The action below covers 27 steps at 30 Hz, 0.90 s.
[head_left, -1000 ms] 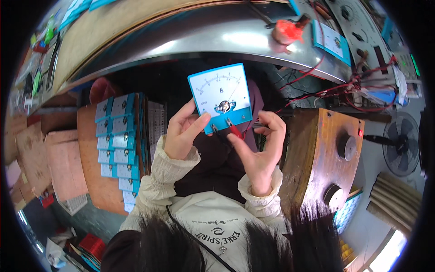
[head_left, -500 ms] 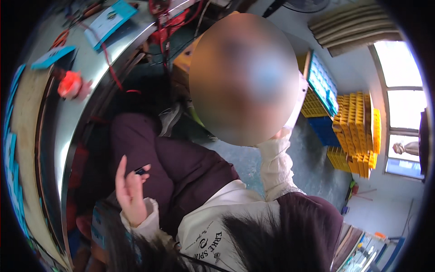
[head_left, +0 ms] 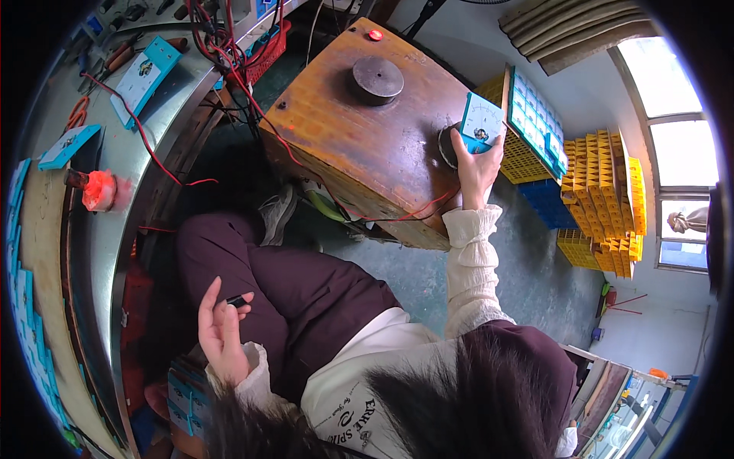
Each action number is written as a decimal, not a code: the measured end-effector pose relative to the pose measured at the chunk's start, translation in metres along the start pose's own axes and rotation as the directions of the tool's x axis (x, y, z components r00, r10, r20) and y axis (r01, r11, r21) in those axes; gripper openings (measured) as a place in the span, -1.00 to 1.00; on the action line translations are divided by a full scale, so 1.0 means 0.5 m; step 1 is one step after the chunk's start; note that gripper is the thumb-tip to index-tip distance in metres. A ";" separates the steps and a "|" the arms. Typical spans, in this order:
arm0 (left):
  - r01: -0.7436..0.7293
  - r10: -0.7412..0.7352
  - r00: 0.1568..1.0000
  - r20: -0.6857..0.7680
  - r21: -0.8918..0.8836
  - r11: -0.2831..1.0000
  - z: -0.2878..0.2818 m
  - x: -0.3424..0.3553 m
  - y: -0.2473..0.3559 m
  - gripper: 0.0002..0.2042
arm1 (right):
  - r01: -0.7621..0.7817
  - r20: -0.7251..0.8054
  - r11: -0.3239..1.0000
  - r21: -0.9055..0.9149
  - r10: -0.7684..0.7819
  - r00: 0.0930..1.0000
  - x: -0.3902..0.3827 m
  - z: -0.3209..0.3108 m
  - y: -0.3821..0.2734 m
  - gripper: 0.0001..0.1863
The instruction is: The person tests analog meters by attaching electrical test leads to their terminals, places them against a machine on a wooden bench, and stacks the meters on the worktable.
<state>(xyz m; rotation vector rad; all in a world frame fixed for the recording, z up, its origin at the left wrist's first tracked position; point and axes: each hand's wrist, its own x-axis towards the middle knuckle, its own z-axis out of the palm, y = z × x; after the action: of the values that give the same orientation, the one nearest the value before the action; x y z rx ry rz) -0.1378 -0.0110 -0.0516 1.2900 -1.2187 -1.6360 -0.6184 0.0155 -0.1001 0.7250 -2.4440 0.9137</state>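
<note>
Two hands are in my head view, well apart. The right hand (head_left: pixel 478 174) grips a blue-and-white meter (head_left: pixel 483 118) by its lower part, thumb toward one side and fingers around the other, with the dial facing my camera. I see that meter at the near end of a wooden cabinet (head_left: pixel 329 122), partly overlapping a round dark knob (head_left: pixel 445 144); whether they touch, I cannot tell. Another knob (head_left: pixel 378 79) and a lit red lamp (head_left: pixel 374 35) sit farther along the cabinet top. Beside the dark trousers (head_left: pixel 313 298), the left hand (head_left: pixel 223 336) pinches a small black piece (head_left: pixel 237 301) between thumb and fingers, its index extended. On my left, a metal bench (head_left: pixel 177 103) carries another meter (head_left: pixel 143 78) and an orange-red pot (head_left: pixel 99 191). Yellow crates (head_left: pixel 600 191) stand stacked beyond the cabinet.
</note>
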 end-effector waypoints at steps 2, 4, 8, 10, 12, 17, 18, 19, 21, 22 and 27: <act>0.021 -0.021 1.000 -0.003 -0.009 1.000 0.004 -0.002 -0.006 -0.60 | 0.001 -0.002 1.000 0.005 -0.001 1.000 -0.001 -0.001 -0.002 0.03; 0.000 -0.001 0.999 0.034 0.039 0.999 -0.003 0.005 0.013 -0.60 | 0.012 -0.017 1.000 0.006 -0.012 1.000 -0.001 0.001 -0.001 0.03; -0.159 0.168 0.985 -0.040 0.161 0.974 -0.071 0.031 0.137 -0.58 | 0.039 -0.056 0.999 -0.020 -0.040 0.998 -0.001 0.004 0.000 -0.03; -0.264 0.413 0.878 -0.244 0.473 0.841 -0.128 0.032 0.211 -0.58 | 0.048 -0.053 0.999 -0.004 -0.048 0.997 0.000 0.003 -0.001 -0.03; -0.263 0.574 0.760 -0.305 0.664 0.700 -0.165 0.043 0.229 -0.59 | 0.021 -0.018 1.000 0.009 -0.021 1.000 0.000 -0.001 -0.006 -0.02; -0.147 0.627 0.760 -0.172 0.894 0.424 -0.198 0.101 0.144 -0.60 | 0.026 -0.045 0.995 -0.095 -0.030 0.999 0.001 -0.005 -0.008 -0.06; -0.130 0.611 0.774 -0.163 0.905 0.405 -0.199 0.108 0.127 -0.61 | 0.022 -0.017 0.999 -0.030 -0.022 1.000 0.006 -0.010 -0.005 -0.09; -0.118 0.611 0.777 -0.154 0.917 0.382 -0.203 0.111 0.115 -0.61 | -0.006 0.036 0.998 0.059 0.004 0.999 0.003 -0.010 -0.006 -0.13; -0.110 0.610 0.779 -0.146 0.926 0.362 -0.203 0.115 0.100 -0.61 | 0.078 0.000 0.996 0.047 -0.078 0.997 0.002 -0.013 -0.006 -0.18; -0.107 0.616 0.772 -0.157 0.923 0.369 -0.202 0.118 0.096 -0.62 | 0.114 -0.024 0.988 0.108 -0.112 0.993 0.004 -0.013 -0.007 -0.12; -0.101 0.624 0.764 -0.163 0.925 0.365 -0.192 0.122 0.088 -0.63 | 0.026 0.011 0.999 -0.039 -0.026 1.000 0.002 -0.018 -0.022 -0.02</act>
<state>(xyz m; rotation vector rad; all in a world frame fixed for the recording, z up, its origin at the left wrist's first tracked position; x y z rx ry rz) -0.0606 -0.1039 -0.0332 1.6755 -1.9246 -0.1238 -0.6108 0.0143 -0.0885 0.7483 -2.4489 0.8520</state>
